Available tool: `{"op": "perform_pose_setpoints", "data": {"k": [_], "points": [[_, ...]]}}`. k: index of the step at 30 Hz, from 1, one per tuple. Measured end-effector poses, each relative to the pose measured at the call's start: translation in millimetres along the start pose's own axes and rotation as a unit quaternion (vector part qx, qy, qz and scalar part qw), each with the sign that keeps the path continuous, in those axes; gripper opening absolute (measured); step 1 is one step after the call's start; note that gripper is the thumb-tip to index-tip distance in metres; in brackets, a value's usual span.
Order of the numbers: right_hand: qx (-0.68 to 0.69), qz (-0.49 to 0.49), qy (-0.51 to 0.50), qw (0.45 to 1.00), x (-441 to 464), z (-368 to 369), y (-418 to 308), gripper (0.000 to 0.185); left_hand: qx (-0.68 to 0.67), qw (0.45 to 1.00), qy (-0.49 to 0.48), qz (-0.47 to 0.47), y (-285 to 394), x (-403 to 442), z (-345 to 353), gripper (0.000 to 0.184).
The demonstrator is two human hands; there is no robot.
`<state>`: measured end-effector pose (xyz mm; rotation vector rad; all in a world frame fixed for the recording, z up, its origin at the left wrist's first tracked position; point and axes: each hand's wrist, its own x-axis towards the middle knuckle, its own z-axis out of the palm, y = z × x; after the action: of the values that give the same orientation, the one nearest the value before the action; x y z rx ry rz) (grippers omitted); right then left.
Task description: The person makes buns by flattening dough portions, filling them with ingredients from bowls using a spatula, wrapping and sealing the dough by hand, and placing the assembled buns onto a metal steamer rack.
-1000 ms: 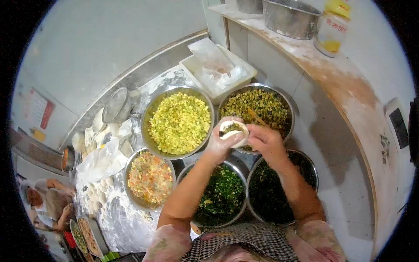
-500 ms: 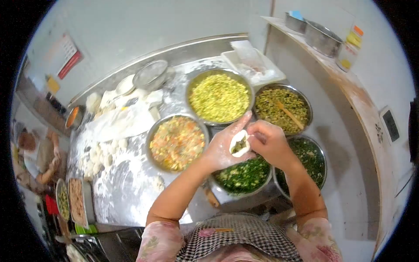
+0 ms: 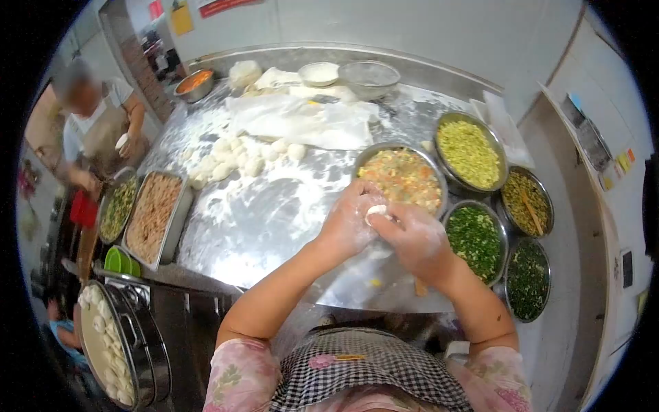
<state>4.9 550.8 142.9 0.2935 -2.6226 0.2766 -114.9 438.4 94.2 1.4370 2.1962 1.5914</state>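
Note:
A small white stuffed bun (image 3: 375,211) sits between my two floury hands, over the near part of the steel table (image 3: 274,237). My left hand (image 3: 349,221) cups it from the left with curled fingers. On the other side, the thumb and fingers of my right hand (image 3: 416,237) pinch its edge. Most of the dough and its filling are hidden by my fingers. Just beyond my hands stands a bowl of mixed orange and yellow filling (image 3: 405,172). A bowl of chopped greens (image 3: 475,237) is right of my right hand.
Dough pieces (image 3: 237,161) lie on flour beside a white cloth (image 3: 302,120). More filling bowls, one with yellow filling (image 3: 469,152), stand right. A meat tray (image 3: 156,216) sits at the left edge, above a steamer of buns (image 3: 106,343). A co-worker (image 3: 103,123) stands at left.
My view has swung left, bringing the steamer and co-worker into fuller view. The wrapper lay cupped with green filling showing; now its dough is gathered between both hands and the filling is hidden.

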Motion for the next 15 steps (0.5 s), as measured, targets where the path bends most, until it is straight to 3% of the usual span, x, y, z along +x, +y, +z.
{"op": "perform_pose_setpoints", "data": {"k": [3, 6, 7, 9, 13, 15], "points": [[0.040, 0.012, -0.084, 0.996, 22.4, 16.2, -18.2, 0.036, -0.005, 1.000, -0.013, -0.004, -18.8, -23.2, -28.9, 0.022], [0.249, 0.082, 0.079, 0.962, 35.2, 17.7, -13.0, 0.028, -0.099, 0.994, -0.029, -0.028, -19.9, -35.0, -55.7, 0.020], [0.368, 0.165, 0.094, 0.910, 36.4, 20.2, -13.9, 0.026, -0.138, 0.989, -0.034, -0.044, -16.8, -38.4, -63.1, 0.022], [0.573, 0.319, 0.122, 0.745, 37.3, 30.2, -12.8, 0.022, -0.203, 0.971, -0.046, -0.121, -15.0, -46.4, -71.2, 0.028], [0.620, 0.454, 0.107, 0.630, 18.7, 96.0, -36.3, 0.028, -0.310, 0.925, -0.020, -0.220, -25.4, -69.5, -56.0, 0.035], [0.696, 0.537, 0.112, 0.463, 12.4, 134.1, -48.6, 0.030, -0.205, 0.962, 0.076, -0.166, -55.9, -83.7, -14.8, 0.037]]}}
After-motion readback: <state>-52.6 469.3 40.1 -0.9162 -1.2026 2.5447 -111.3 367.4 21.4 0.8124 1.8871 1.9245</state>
